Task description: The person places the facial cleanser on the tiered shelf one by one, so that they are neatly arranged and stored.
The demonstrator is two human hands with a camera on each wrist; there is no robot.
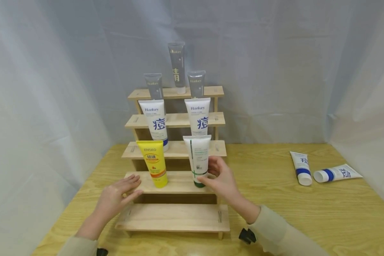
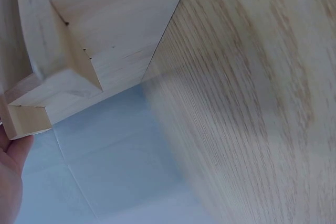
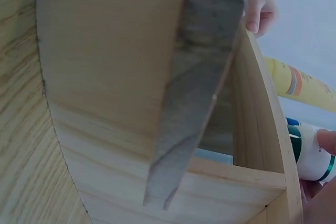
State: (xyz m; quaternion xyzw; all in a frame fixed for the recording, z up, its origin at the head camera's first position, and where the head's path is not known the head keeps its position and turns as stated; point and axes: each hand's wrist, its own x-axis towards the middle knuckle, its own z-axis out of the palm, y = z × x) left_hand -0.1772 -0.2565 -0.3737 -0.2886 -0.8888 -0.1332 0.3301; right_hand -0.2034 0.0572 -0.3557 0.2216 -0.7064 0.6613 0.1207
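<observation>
My right hand (image 1: pixel 222 179) holds a white tube with a green cap (image 1: pixel 199 156), thumb in front and fingers behind its right side. The tube stands cap down at the right of the wooden stepped rack's second step (image 1: pixel 179 179). My left hand (image 1: pixel 116 195) rests on that step's left end, fingers fairly straight. Between the hands stands a yellow tube (image 1: pixel 154 161), cap down. In the right wrist view, the thumb touches the white tube (image 3: pixel 315 153), and the left hand (image 3: pixel 261 3) is at the board's edge. The left wrist view shows just part of the left hand (image 2: pixel 10 177).
Higher steps carry two white tubes with blue lettering (image 1: pixel 155 121) (image 1: pixel 198 115) and several grey tubes (image 1: pixel 177 65). The lowest step (image 1: pixel 176 217) is bare. Two more white tubes (image 1: pixel 301 167) (image 1: pixel 339 173) lie on the table at right. A pale curtain (image 1: pixel 275 71) encloses the table.
</observation>
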